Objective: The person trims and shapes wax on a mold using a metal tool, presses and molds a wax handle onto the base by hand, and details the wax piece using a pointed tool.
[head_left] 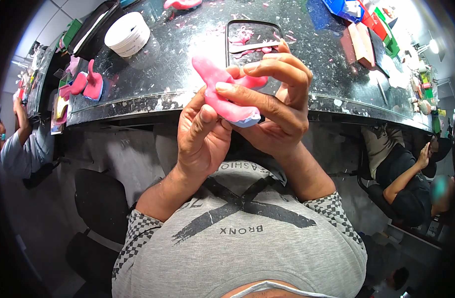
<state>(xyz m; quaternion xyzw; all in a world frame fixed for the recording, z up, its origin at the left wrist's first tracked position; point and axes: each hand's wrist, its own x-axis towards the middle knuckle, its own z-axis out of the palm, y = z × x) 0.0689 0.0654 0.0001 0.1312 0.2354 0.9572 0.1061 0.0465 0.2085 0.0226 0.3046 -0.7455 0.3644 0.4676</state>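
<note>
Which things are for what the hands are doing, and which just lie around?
In use:
pink piece, held in left hand and right hand
black tray with pink scraps, probably

Seemingly just lying about:
white tub
blue bin

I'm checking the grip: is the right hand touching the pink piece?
Touching. The head view shows one digit of the right hand lying across the pink piece, pressed against its surface.

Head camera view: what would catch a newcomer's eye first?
The bright pink piece stands out first, at the centre in the grip of the left hand and right hand. Just beyond it, a black tray holds pink scraps on the dark table, and a white tub sits at the upper left.
</note>
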